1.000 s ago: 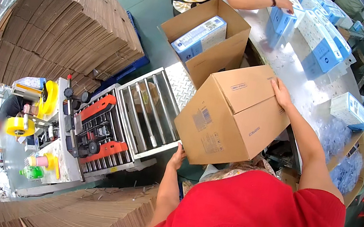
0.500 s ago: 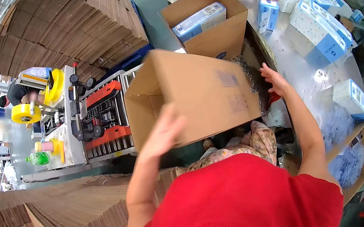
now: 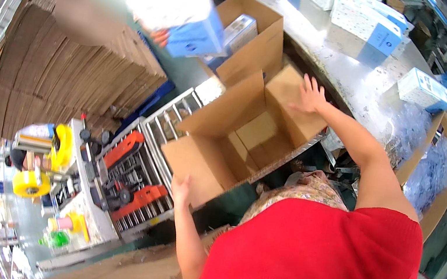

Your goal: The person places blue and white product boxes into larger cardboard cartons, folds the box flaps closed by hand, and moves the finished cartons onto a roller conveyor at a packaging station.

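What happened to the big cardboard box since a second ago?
The cardboard box was turned over: a second ago it was closed side up, now it stands open side up with its flaps spread. The left hand moved to a near flap, the right hand to a far flap. The roller conveyor and the flat cardboard stack stayed put.

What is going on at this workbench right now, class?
A person in a red top has an open, empty cardboard box in front of them. Their left hand touches its near flap; their right hand rests on its far flap, fingers spread. Behind it, another person's hand lowers a blue and white carton near a second open box. Flat cardboard is stacked to the left.
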The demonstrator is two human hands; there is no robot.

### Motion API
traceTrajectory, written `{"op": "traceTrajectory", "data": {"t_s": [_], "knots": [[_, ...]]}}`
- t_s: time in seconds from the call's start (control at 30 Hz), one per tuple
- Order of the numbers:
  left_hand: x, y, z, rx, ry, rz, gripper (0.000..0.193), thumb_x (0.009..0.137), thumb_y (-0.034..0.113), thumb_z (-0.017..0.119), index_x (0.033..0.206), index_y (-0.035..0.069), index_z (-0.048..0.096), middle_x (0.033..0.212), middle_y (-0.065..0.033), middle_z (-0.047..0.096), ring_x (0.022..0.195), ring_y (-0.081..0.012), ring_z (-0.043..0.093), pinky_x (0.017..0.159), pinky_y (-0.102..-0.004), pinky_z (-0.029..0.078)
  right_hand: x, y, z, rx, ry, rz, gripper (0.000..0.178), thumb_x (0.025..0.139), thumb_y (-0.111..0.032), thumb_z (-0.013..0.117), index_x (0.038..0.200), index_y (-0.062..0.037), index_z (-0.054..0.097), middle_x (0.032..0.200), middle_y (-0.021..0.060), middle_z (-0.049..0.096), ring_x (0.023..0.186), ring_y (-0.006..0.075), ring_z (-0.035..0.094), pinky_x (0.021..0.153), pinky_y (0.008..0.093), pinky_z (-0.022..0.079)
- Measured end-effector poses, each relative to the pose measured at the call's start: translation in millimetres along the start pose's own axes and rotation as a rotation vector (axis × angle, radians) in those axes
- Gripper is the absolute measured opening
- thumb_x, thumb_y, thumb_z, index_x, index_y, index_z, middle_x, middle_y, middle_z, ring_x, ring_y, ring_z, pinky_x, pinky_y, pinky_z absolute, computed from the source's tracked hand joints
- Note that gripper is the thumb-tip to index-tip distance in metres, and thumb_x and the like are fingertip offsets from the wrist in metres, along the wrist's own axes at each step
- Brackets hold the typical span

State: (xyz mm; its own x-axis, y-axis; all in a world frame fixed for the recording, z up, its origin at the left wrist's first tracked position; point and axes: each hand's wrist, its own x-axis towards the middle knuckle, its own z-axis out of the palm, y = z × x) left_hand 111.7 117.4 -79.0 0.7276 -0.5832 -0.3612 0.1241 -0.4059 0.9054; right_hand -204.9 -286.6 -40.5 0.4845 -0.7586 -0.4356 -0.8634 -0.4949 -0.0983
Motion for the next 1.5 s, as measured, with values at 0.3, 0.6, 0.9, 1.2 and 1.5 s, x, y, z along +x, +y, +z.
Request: {"op": "traceTrajectory", "data": {"t_s": [0.3, 0.6, 0.9, 1.2, 1.5], "knots": [[22.4, -78.9, 73.2, -0.390, 0.053, -0.207, 0.044, 0.084, 0.015, 0.070, 0.122, 0.001, 0.052, 0.114, -0.0092, 0.061, 0.099, -0.0220, 0.060, 0.086, -0.0368, 0.048, 10.2, 51.1, 71.4, 0.758, -0.527, -0.044, 0.111, 0.074, -0.071, 0.058, 0.146, 0.0014, 0.015, 0.151, 0.0197, 0.018, 0.140, 0.0301, 0.018, 0.111, 0.0395, 0.024], [62.7, -120.9, 156.9, 0.112, -0.202, -0.122, 0.053, 0.083, 0.028, 0.070, 0.116, -0.006, 0.047, 0.102, -0.0174, 0.055, 0.099, -0.0244, 0.055, 0.088, -0.0403, 0.045, 96.4, 260.1, -122.9, 0.113, 0.398, -0.114, 0.068, 0.062, -0.038, 0.082, 0.111, 0.0007, 0.056, 0.110, 0.0173, 0.059, 0.104, 0.0314, 0.057, 0.082, 0.0422, 0.050], [4.6, 183.3, 266.0, 0.955, 0.369, 0.661, 0.081, 0.067, 0.011, 0.078, 0.132, -0.005, 0.033, 0.133, -0.0263, 0.031, 0.122, -0.0424, 0.033, 0.100, -0.0488, 0.030, 165.9, 395.2, -199.4, -0.075, 0.488, 0.194, 0.102, 0.039, -0.035, 0.087, 0.125, -0.0031, 0.042, 0.127, 0.0186, 0.047, 0.118, 0.0355, 0.043, 0.096, 0.0422, 0.039], [13.1, 320.8, 547.4, 1.143, -0.498, 1.173, 0.099, 0.065, 0.031, 0.080, 0.139, -0.005, 0.024, 0.140, -0.0299, 0.029, 0.129, -0.0429, 0.032, 0.108, -0.0454, 0.026, 123.6, 326.7, -210.3, 0.230, 0.117, -0.571, 0.090, 0.050, -0.049, 0.085, 0.118, -0.0022, 0.050, 0.115, 0.0211, 0.051, 0.109, 0.0364, 0.047, 0.093, 0.0444, 0.038], [21.6, 281.3, 620.7, 0.952, -0.574, 1.095, 0.048, 0.062, 0.010, 0.070, 0.103, 0.000, 0.047, 0.093, -0.0144, 0.056, 0.087, -0.0340, 0.058, 0.079, -0.0419, 0.043, 220.3, 515.7, -235.5, -0.203, 0.415, 0.205, 0.108, 0.039, -0.030, 0.088, 0.132, -0.0054, 0.039, 0.130, 0.0148, 0.048, 0.123, 0.0319, 0.044, 0.103, 0.0423, 0.036]]}}
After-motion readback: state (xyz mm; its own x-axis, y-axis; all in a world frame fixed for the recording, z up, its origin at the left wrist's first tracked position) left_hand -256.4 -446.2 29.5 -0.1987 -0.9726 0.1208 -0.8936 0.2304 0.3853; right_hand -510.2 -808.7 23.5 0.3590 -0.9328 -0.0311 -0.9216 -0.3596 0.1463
